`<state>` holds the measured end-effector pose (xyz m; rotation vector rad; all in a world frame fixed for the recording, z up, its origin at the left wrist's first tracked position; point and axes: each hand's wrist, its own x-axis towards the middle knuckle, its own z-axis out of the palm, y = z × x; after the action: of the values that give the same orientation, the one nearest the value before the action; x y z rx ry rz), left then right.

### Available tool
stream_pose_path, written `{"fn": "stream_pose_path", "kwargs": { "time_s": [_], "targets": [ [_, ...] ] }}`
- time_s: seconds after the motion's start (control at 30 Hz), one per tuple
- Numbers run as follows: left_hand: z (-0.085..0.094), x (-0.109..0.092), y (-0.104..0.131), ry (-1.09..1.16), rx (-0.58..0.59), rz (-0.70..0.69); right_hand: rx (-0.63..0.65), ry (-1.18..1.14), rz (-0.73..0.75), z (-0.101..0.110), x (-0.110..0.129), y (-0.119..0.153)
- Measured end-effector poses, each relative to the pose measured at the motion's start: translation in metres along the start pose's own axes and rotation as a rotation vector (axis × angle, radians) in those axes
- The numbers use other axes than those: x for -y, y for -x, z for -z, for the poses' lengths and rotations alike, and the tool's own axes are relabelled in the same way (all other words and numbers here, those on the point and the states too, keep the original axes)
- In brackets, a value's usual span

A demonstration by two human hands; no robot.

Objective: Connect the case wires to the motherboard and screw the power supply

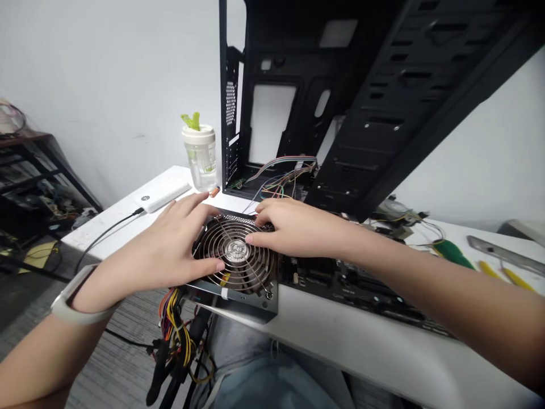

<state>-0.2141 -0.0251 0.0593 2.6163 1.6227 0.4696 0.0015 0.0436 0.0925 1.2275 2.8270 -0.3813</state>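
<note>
In the head view, a power supply (251, 300) lies at the front edge of the white desk (340, 329), its fan grille (237, 251) facing up. The left hand (172, 241) rests over its left side, fingers spread toward the far edge and thumb across the grille, clenched on nothing. The right hand (287, 227) lies over the far right part, fingers bent at the edge and thumb on the wires; whether it truly grips I cannot tell. Taking opposite sides probably keeps the unit steady, since its cable bundle (176, 335) hangs off the desk and may tug at it.

A circuit board (323, 275) lies just to the right, partly under the right forearm. Behind stands the black computer case (361, 130), its open side perhaps turned this way for access, with loose thin wires (292, 165) inside. A lidded cup (201, 158) stands left of the case, apart from the parts.
</note>
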Motion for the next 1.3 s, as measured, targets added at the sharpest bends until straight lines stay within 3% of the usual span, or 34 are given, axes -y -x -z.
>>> {"fn": "stream_pose_path", "kwargs": {
  "time_s": [0.2,0.43,0.93,1.3],
  "targets": [
    [-0.003,-0.002,0.004,-0.020,-0.041,0.035,0.058,-0.237,-0.168,0.002,-0.004,-0.006],
    [-0.004,-0.002,0.005,-0.015,-0.051,0.028,0.003,-0.478,-0.266,0.000,-0.010,-0.011],
    [-0.005,-0.002,0.006,-0.021,-0.048,0.038,0.042,-0.505,-0.279,0.007,-0.009,-0.011],
    [-0.005,-0.003,0.006,0.041,-0.097,0.109,-0.074,-0.652,-0.339,0.003,-0.021,-0.015]
  ]
}}
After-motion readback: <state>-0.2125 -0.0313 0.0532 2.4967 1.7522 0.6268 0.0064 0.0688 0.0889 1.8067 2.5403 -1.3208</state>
